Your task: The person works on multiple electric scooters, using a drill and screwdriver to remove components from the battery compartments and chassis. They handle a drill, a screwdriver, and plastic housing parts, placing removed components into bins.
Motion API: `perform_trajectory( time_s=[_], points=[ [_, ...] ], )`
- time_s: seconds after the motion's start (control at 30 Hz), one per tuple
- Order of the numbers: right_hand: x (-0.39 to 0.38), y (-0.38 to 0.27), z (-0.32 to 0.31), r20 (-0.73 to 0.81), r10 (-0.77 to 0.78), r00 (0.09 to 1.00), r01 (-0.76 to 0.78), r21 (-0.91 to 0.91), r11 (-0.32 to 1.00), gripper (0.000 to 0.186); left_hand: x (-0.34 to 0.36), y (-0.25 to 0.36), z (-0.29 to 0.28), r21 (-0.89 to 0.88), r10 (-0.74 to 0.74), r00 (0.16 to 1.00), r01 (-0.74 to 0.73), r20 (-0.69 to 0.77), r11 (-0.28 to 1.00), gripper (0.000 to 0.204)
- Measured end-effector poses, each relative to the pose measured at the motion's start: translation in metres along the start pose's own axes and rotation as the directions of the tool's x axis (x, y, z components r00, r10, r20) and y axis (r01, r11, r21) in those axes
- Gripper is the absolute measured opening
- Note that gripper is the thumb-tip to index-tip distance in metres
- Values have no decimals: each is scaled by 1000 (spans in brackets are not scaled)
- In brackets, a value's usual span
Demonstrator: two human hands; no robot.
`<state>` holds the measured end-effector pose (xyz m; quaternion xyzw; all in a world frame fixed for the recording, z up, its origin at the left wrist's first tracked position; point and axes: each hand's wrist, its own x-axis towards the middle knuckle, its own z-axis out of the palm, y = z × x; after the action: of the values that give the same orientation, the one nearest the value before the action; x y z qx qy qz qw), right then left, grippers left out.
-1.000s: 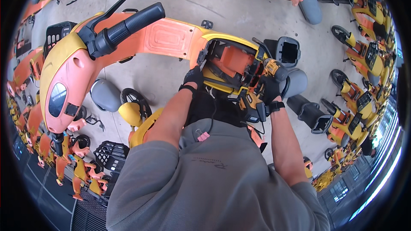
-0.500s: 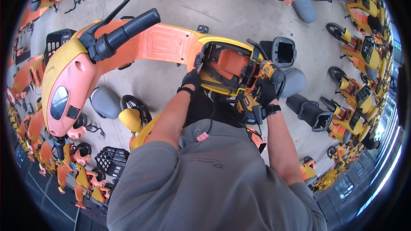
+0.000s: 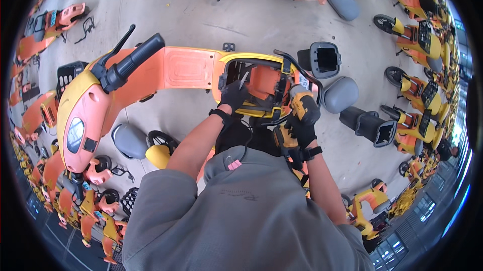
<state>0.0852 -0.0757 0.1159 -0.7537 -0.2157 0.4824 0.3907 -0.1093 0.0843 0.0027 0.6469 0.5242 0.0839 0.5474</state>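
Your right hand (image 3: 303,132) grips the yellow power drill (image 3: 305,108), its nose near the right end of the scooter's (image 3: 188,70) open bay (image 3: 261,58). Your left hand (image 3: 233,95) — fingers closed on a slim silver piece (image 3: 244,79) — is at the bay's near left corner.

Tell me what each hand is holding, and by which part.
The right hand holds a yellow power drill by its handle. The left hand holds a slim silver piece by its near end; its kind is unclear.
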Motion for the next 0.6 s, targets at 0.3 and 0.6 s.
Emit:
perform_trajectory(
  time_s=[0.3,0.6],
  points=[
    [-87,28,-19,150,-399,905,415,-523,744,37,68,106,80,269,225,949,-281,220,921,25],
    [-154,89,-44,9,204,979,-203,163,965,35,91,119,105,502,153,944,-287,292,816,25]
  ],
)
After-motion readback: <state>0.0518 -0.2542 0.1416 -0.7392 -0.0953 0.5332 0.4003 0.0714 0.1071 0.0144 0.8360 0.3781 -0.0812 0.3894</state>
